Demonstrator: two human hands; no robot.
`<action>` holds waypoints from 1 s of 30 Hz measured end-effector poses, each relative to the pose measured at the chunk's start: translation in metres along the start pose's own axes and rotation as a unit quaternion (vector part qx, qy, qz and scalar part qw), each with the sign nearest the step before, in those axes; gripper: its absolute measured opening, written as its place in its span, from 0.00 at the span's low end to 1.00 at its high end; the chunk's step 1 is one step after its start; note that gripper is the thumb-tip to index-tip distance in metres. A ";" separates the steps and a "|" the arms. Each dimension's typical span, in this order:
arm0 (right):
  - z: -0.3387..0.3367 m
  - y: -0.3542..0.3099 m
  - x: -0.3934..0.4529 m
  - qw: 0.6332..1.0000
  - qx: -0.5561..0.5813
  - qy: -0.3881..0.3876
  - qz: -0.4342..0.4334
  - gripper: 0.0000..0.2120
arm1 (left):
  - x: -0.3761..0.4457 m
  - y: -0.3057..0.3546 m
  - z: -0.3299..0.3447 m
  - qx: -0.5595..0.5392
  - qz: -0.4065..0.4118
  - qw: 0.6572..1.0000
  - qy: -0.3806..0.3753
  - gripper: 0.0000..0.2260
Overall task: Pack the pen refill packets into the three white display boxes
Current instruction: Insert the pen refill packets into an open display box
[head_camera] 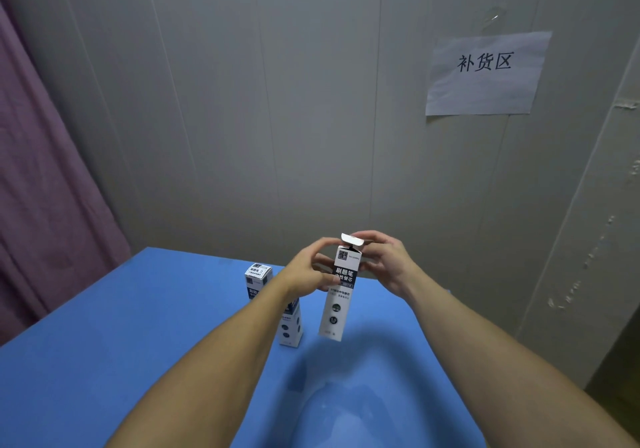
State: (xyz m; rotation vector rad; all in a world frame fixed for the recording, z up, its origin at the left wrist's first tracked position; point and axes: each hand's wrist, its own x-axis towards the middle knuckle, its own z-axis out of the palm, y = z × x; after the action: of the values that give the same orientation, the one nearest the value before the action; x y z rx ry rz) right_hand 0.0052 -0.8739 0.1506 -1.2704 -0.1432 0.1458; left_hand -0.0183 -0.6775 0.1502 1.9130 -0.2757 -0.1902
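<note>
Both hands hold one tall white display box point(338, 295) upright, lifted just above the blue table point(104, 343) near its far edge; top flap point(351, 240) open. Left hand point(308, 271) grips the box's upper side w/ curled fingers; right hand point(384, 260) pinches the top beside the flap. Two more white boxes point(258, 278) stand on the table left of it, partly behind the left forearm; paper sign point(485, 73) on the wall.
</note>
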 end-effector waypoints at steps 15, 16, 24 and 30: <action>-0.003 0.005 0.001 1.000 -0.012 -0.002 -0.001 0.02 | 0.002 -0.001 0.000 0.016 -0.005 1.000 -0.003 0.27; -0.003 0.004 0.001 1.000 -0.015 -0.001 -0.002 0.02 | 0.002 0.000 0.000 0.018 -0.005 1.000 -0.001 0.27; -0.005 0.004 0.001 0.999 -0.036 -0.008 -0.005 0.07 | 0.005 -0.002 0.000 0.034 -0.006 0.999 0.004 0.27; -0.008 0.005 0.004 0.996 -0.079 -0.025 -0.019 0.07 | 0.008 -0.002 0.001 0.036 -0.008 0.999 0.005 0.26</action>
State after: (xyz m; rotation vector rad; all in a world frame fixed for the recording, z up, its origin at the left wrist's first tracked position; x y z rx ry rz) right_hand 0.0102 -0.8791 0.1437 -1.4205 -0.2253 0.1354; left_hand -0.0105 -0.6805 0.1481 1.9870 -0.2644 -0.1827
